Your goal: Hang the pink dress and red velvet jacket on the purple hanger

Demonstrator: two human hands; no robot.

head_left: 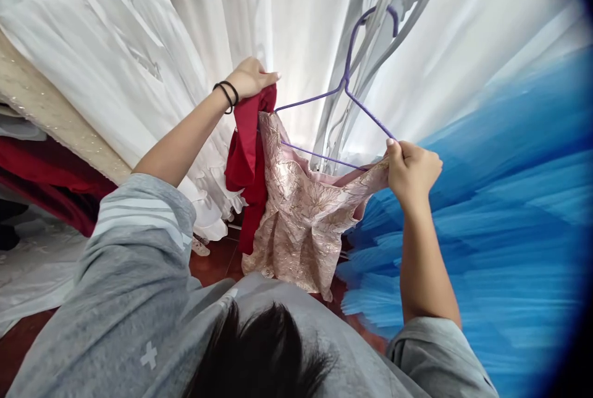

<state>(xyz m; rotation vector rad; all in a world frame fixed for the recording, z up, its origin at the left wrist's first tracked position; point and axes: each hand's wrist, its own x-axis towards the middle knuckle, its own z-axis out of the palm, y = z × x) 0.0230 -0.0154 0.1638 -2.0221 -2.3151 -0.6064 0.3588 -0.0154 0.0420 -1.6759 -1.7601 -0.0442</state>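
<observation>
Dress [301, 219]: left hand [250, 80] pinches red cloth [252, 169] at left edge, right hand [412, 169] pinches right edge plus hanger [346, 81]; tulle [486, 231] crowds right, floor [217, 263] shows lower left.

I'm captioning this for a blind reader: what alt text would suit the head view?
A person's left hand holds red fabric beside a shiny pink dress on a purple hanger, while the right hand grips the dress's shoulder at the hanger's end. White fabric hangs behind, and layered blue fabric fills much of the picture's right side.
</observation>
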